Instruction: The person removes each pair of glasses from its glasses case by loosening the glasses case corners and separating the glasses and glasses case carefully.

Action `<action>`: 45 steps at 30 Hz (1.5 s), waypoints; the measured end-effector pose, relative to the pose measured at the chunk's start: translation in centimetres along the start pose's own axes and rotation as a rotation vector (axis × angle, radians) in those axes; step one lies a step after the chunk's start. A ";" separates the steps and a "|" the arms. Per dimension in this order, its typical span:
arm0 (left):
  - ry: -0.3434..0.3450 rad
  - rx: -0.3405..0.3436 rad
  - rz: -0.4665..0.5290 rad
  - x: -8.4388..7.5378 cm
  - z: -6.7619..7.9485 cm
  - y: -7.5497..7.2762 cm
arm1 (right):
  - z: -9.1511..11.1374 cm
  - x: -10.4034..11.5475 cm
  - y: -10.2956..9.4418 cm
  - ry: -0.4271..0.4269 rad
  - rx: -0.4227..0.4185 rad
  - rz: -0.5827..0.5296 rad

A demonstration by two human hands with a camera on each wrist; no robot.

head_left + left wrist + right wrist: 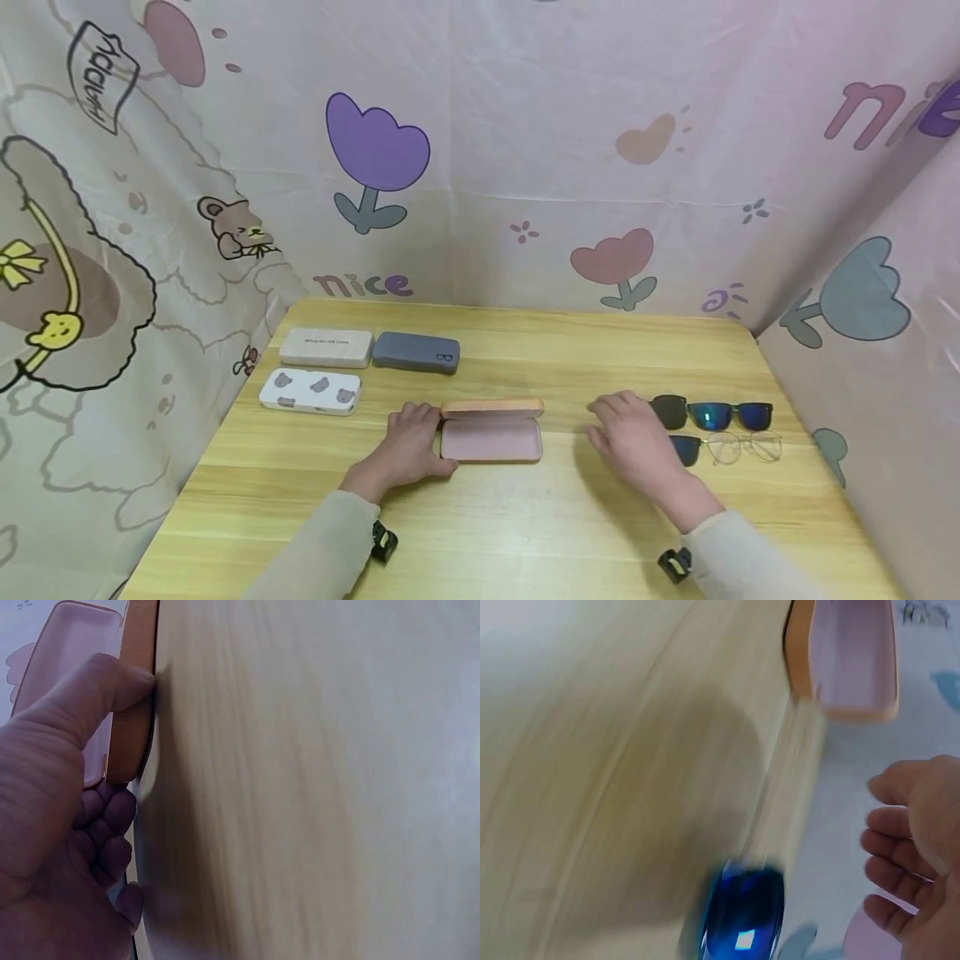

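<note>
An orange-brown glasses case [491,442] with a pink lining stands with its lid raised on the wooden table. My left hand [408,446] grips its left end; in the left wrist view the thumb [112,686] presses the front wall and the fingers curl at the end. My right hand [633,437] hovers right of the case, holding nothing, its fingers loosely bent. Beside and partly behind it lie sunglasses with blue lenses [731,415], round clear glasses [745,447] and other dark-lensed glasses [669,412]. A blue lens [746,911] shows in the right wrist view.
At the table's back left lie three closed glasses cases: a cream one [326,348], a blue-grey one [416,352] and a white one with bear prints [311,392]. A printed curtain [495,150] hangs along the back and sides of the table [480,533].
</note>
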State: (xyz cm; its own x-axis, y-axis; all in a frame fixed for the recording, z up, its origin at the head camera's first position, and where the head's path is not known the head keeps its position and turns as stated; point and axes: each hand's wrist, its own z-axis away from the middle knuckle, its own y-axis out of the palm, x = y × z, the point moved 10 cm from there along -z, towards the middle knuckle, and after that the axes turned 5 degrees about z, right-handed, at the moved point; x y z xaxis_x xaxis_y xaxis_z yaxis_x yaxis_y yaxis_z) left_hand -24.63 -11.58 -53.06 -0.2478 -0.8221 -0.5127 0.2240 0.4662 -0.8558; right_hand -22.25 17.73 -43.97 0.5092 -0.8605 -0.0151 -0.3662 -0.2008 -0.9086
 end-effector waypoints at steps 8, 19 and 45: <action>0.006 0.002 0.004 0.1 0.0 0.0 | -3.4 5.8 0.8 -0.094 -0.088 -0.053; 0.013 -0.008 0.011 -0.2 0.0 0.2 | -5.0 7.6 1.0 0.019 -0.138 -0.010; 0.026 0.021 0.010 -0.5 0.2 0.3 | -4.1 7.9 1.5 0.049 -0.123 -0.003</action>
State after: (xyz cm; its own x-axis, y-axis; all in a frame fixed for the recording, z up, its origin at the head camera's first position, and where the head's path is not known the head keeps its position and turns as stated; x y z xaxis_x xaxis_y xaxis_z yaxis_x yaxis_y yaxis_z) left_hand -24.26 -11.09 -53.03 -0.2700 -0.8082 -0.5234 0.2465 0.4674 -0.8490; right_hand -21.97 8.69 -43.74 0.4726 -0.8812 0.0113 -0.4589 -0.2570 -0.8505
